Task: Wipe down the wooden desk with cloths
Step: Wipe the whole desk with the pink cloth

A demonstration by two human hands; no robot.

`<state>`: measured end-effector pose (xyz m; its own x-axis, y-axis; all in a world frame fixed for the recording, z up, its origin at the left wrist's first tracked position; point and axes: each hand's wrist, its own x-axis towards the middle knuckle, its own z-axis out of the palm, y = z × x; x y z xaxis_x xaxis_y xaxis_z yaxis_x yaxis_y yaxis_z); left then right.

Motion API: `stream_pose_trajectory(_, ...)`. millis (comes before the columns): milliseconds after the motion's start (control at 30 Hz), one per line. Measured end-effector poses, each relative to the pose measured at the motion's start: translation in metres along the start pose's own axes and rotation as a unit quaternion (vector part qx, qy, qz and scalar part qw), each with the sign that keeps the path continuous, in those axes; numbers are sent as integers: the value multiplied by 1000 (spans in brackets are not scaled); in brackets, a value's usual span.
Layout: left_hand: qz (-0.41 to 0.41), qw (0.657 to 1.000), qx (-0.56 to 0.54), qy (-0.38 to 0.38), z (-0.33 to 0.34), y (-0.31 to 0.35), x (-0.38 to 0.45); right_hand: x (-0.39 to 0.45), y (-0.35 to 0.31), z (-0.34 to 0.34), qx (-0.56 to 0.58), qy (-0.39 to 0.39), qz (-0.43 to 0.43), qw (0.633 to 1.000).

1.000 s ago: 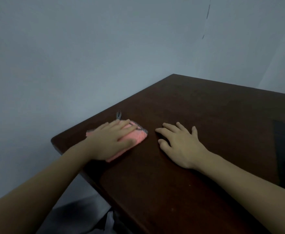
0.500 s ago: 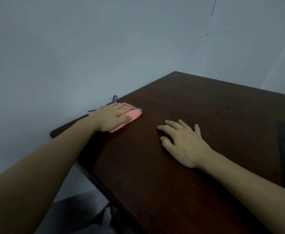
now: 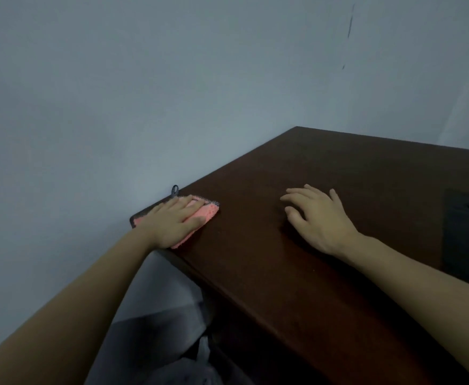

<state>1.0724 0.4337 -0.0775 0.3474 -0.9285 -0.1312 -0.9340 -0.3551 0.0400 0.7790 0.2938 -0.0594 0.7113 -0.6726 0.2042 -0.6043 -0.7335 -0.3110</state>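
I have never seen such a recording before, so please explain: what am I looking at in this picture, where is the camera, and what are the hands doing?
There is no machine here. A person wears a camera on the head, and it looks forward and down, so you see the person's own two arms reaching out.

The dark brown surface is a wooden desk standing near a pale wall. The left hand lies flat on a pink cloth at the desk's left corner and presses it down with straight fingers; this is the wiping. A small dark loop sticks up at the cloth's far edge.

The right hand holds nothing. It rests on the bare wood with its fingers spread.

At the right edge lies a dark mat with a dark object on it, cut off by the frame, so I cannot say what it is.
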Motion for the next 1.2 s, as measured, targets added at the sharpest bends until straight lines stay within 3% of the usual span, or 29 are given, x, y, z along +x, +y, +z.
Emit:
stream_pose_trajectory(100,14,1000,-8,-9,3,23,-20,-27,6,-12,20,19,10,1000)
stream_pose_trajectory(333,83,996,13,-13,13,106,-49,-86,39,-42,-10,-18,49,999)
stream_pose_trajectory(733,147,989,4,-26,11,256,-51,-182,112,-93,-19,22,132,991)
stream_pose_trajectory(1033,270,962,5,-35,22,377,-72,-229,159,-117,-27,63,188,980)
stream_pose_trajectory(1200,278,957,-65,-43,12,377,-80,-240,159,-118,-25,56,204,977)
